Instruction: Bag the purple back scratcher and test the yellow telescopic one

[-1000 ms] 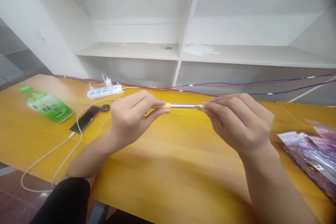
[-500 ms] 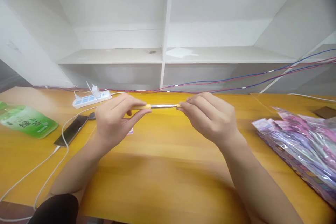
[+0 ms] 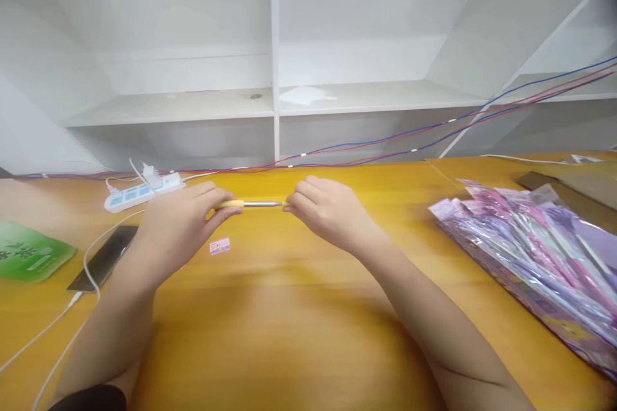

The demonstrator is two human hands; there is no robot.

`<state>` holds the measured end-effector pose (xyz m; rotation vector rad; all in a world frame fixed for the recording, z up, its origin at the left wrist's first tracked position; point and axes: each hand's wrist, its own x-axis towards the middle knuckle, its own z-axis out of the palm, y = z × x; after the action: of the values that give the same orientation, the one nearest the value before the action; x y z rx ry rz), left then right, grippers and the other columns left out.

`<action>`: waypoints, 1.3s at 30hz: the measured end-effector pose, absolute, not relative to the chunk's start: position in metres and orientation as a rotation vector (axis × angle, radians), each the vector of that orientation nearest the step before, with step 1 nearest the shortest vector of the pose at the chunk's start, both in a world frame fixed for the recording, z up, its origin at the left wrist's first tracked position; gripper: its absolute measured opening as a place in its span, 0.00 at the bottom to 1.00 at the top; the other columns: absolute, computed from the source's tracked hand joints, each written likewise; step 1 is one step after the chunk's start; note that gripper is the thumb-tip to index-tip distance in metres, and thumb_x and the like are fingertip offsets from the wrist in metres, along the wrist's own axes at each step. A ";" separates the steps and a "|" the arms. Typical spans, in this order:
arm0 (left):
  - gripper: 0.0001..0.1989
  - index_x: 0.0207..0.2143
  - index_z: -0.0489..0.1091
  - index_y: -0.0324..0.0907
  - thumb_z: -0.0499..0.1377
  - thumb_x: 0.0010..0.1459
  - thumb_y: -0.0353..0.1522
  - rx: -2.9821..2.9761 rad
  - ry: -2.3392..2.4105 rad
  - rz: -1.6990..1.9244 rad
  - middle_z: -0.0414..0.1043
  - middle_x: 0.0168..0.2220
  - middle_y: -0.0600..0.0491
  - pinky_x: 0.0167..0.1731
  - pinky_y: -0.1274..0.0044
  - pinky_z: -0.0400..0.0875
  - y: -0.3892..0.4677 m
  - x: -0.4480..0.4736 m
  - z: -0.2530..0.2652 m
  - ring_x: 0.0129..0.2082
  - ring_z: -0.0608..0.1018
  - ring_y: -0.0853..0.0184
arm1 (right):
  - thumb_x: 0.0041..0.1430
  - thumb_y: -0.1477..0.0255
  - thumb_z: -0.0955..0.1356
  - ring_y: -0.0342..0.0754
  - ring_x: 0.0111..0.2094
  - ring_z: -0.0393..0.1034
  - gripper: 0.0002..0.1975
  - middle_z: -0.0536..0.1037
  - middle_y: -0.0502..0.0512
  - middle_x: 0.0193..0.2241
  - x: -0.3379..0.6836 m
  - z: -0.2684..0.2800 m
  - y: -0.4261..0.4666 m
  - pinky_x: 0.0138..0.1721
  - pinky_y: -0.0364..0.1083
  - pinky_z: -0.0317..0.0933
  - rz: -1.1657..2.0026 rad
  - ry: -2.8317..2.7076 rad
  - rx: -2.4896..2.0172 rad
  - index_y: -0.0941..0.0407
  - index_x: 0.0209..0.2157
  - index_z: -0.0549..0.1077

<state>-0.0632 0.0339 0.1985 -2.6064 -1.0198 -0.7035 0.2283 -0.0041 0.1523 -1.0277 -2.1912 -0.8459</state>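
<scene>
A slim rod with a silver metal middle and yellow ends is stretched level between my two hands, above the table. My left hand pinches its thicker yellow end between thumb and fingers. At the other side, the fingertips of my right hand close on the thin yellow end and hide most of it. A small pink and white printed card lies on the table below the rod, near my left hand.
On the left are a white power strip, a dark phone with a white cable, and a green package. Clear-wrapped pink and purple items are piled at right. Blue and red cables run before white shelves.
The view has turned to the right, so the surroundings appear further left. Both hands still hold the rod. The small card now shows fully, where my left hand partly covered it before.
</scene>
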 end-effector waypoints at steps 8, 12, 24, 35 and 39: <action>0.27 0.32 0.67 0.45 0.46 0.76 0.52 -3.083 -1.329 -0.007 0.72 0.27 0.53 0.26 0.73 0.56 0.065 -0.039 0.139 0.24 0.73 0.63 | 0.76 0.50 0.59 0.52 0.61 0.68 0.27 0.74 0.60 0.59 0.304 0.057 -0.011 0.63 0.51 0.62 -0.056 -2.214 -1.702 0.53 0.62 0.70; 0.23 0.34 0.65 0.45 0.44 0.77 0.48 -3.205 -1.323 0.090 0.75 0.32 0.51 0.30 0.74 0.61 0.063 -0.018 0.078 0.29 0.76 0.61 | 0.74 0.53 0.61 0.64 0.65 0.63 0.30 0.68 0.73 0.64 0.398 0.005 -0.047 0.68 0.60 0.58 -0.068 -1.914 -2.067 0.63 0.62 0.70; 0.25 0.39 0.66 0.44 0.38 0.78 0.47 -3.150 -1.112 -0.071 0.76 0.37 0.47 0.38 0.71 0.68 0.049 0.008 0.018 0.38 0.79 0.57 | 0.72 0.62 0.60 0.58 0.54 0.69 0.22 0.76 0.68 0.52 0.502 0.006 -0.102 0.58 0.54 0.63 -0.313 -1.281 -2.335 0.61 0.55 0.75; 0.25 0.40 0.65 0.44 0.38 0.79 0.48 -3.135 -1.062 -0.030 0.76 0.37 0.49 0.36 0.72 0.66 0.056 0.008 0.017 0.37 0.79 0.57 | 0.68 0.65 0.61 0.66 0.56 0.61 0.23 0.70 0.78 0.52 0.542 0.021 -0.140 0.57 0.61 0.55 -0.572 -0.842 -2.362 0.66 0.53 0.76; 0.26 0.40 0.66 0.44 0.37 0.79 0.48 -3.131 -1.051 -0.023 0.76 0.37 0.49 0.36 0.71 0.66 0.056 0.008 0.018 0.38 0.80 0.57 | 0.62 0.54 0.70 0.74 0.56 0.61 0.34 0.67 0.89 0.54 0.555 0.018 -0.162 0.52 0.63 0.55 -0.469 -0.660 -2.483 0.70 0.57 0.73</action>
<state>0.0084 0.0556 0.0184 -3.1312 -1.0509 -0.0225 0.5552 -0.1620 0.0178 -2.4826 -0.6601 -0.4685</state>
